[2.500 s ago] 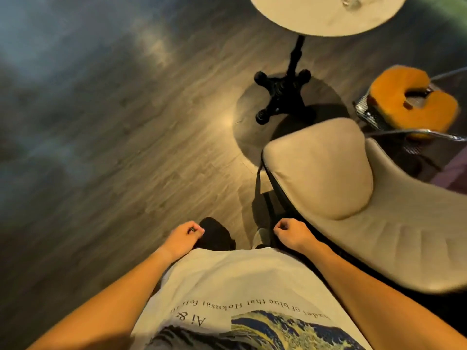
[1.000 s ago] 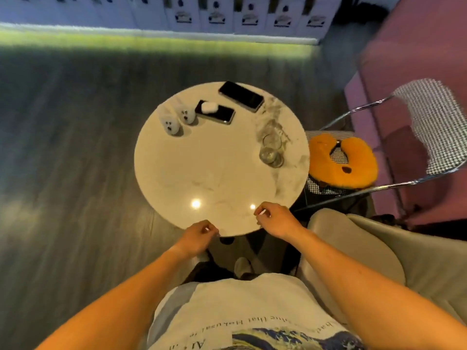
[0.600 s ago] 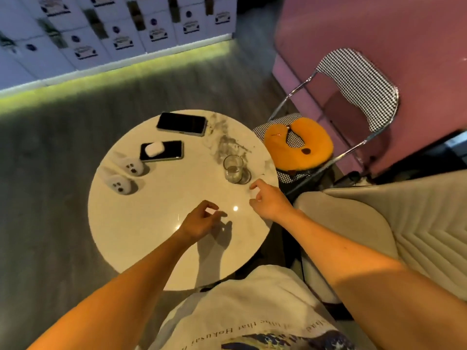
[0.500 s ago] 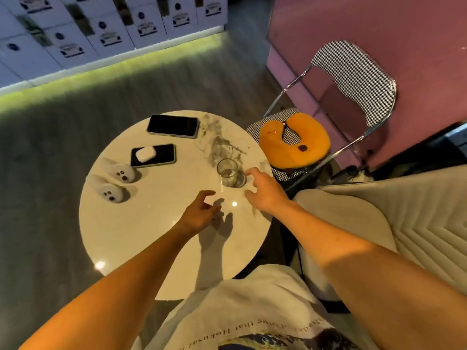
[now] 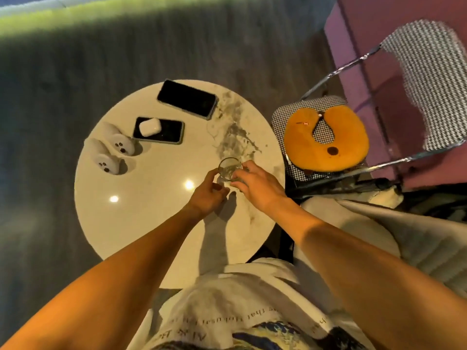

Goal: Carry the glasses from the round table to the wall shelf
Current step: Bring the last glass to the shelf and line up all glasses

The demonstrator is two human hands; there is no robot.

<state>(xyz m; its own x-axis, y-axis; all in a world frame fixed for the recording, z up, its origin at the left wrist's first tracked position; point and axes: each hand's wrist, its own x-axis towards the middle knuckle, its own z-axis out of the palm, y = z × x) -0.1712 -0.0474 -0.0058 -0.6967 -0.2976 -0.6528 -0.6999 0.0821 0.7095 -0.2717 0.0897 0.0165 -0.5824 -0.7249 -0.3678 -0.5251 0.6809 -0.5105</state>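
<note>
A clear drinking glass (image 5: 229,165) stands on the round white marble table (image 5: 151,213), near its right edge. My left hand (image 5: 208,192) curls against the glass's left side, thumb up by the rim. My right hand (image 5: 256,185) wraps its fingers round the right side. The hands hide the lower part of the glass, and I cannot tell whether a second glass stands behind them. No wall shelf is in view.
On the table's far side lie two black phones (image 5: 187,101) (image 5: 166,133), a white earbud case (image 5: 149,126) on one, and two small white ghost figures (image 5: 108,154). A checked chrome chair (image 5: 427,79) with an orange neck pillow (image 5: 326,145) stands right; a beige padded chair (image 5: 379,243) is nearer.
I have walked up to the table. Both hands went from hanging at my waist to reaching over the tabletop, and they have now closed in on the glass from both sides.
</note>
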